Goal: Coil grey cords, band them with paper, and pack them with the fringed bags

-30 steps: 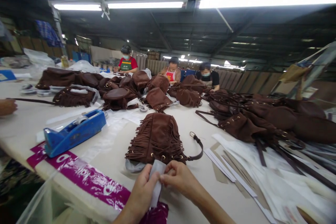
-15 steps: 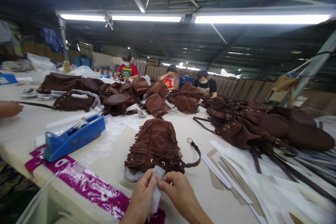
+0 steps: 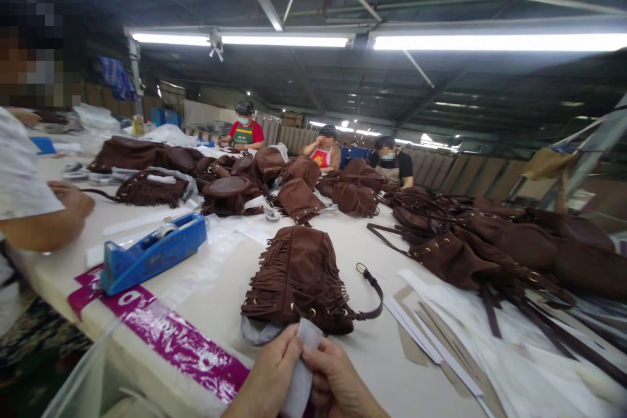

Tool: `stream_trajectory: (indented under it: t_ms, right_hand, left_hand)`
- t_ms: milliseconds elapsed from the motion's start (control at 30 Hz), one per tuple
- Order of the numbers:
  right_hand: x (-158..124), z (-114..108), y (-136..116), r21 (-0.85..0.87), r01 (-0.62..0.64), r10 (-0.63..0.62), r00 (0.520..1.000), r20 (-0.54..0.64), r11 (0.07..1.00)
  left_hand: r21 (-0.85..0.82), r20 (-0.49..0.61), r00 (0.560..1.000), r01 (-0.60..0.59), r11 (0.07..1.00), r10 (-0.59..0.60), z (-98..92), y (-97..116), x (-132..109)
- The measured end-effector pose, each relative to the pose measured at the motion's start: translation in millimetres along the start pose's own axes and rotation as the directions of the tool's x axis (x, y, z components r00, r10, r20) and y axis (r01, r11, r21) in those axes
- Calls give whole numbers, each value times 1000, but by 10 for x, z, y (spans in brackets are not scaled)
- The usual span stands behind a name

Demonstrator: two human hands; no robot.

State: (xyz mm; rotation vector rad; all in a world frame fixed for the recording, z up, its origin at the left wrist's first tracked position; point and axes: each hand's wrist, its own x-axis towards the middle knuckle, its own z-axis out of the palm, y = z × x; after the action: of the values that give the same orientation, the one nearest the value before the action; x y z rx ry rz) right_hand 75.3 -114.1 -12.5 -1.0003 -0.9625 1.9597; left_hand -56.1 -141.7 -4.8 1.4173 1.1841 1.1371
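My left hand (image 3: pixel 267 379) and my right hand (image 3: pixel 337 384) meet at the bottom edge, both pinched on a small strip of white-grey paper (image 3: pixel 302 366) held upright between them. Just beyond my fingers a brown fringed suede bag (image 3: pixel 298 277) lies on the white table (image 3: pixel 215 294), its strap with a metal ring (image 3: pixel 369 287) curling out to the right. Something pale grey pokes out from under the bag's near edge.
A blue tape dispenser (image 3: pixel 151 255) sits left of the bag above a magenta printed strip (image 3: pixel 166 336). Cardboard and white paper strips (image 3: pixel 426 336) lie to the right. Heaps of brown bags (image 3: pixel 490 241) cover the far table. A co-worker's arm (image 3: pixel 44 222) rests at left; three people sit behind.
The view has swung a little to the right and down, bringing a co-worker at left into sight. My hands have sunk toward the bottom edge, still pinching the paper strip.
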Motion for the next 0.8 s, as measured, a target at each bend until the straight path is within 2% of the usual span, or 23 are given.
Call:
stream_trajectory:
  t_ms: [167, 267, 333, 400, 467, 533, 600, 667, 800]
  right_hand:
    - [-52, 2, -30, -145, 131, -123, 990, 62, 981]
    - [-170, -160, -164, -414, 133, -98, 990, 104, 900]
    - [-241, -355, -292, -595, 140, -146, 989, 38, 792]
    - [-296, -582, -434, -691, 132, -249, 966, -71, 710]
    - [-340, -788, -562, -733, 109, -338, 925, -172, 671]
    - [-378, -912, -643, -773, 110, -417, 884, -211, 625]
    - [-406, -911, -651, -809, 138, -484, 853, -196, 571]
    - [-422, -795, -597, -841, 179, -533, 833, -146, 510]
    - [-406, -496, -456, -905, 244, -573, 820, 0, 348]
  left_hand:
    - [258, 0, 1000, -14, 966, 14, -188, 107, -77]
    - [418, -33, 992, -101, 903, 126, -409, 135, -121]
    - [508, -27, 971, -191, 840, 237, -559, 77, -124]
    - [598, 18, 947, -268, 755, 322, -684, -33, -108]
    - [693, 87, 937, -301, 655, 339, -767, -151, -83]
    - [794, 145, 948, -282, 539, 282, -797, -223, -58]
    - [873, 174, 967, -239, 426, 187, -777, -211, -39]
    - [906, 197, 974, -225, 358, 114, -729, -130, -17]
    - [880, 276, 956, -295, 373, 105, -698, 32, 53]
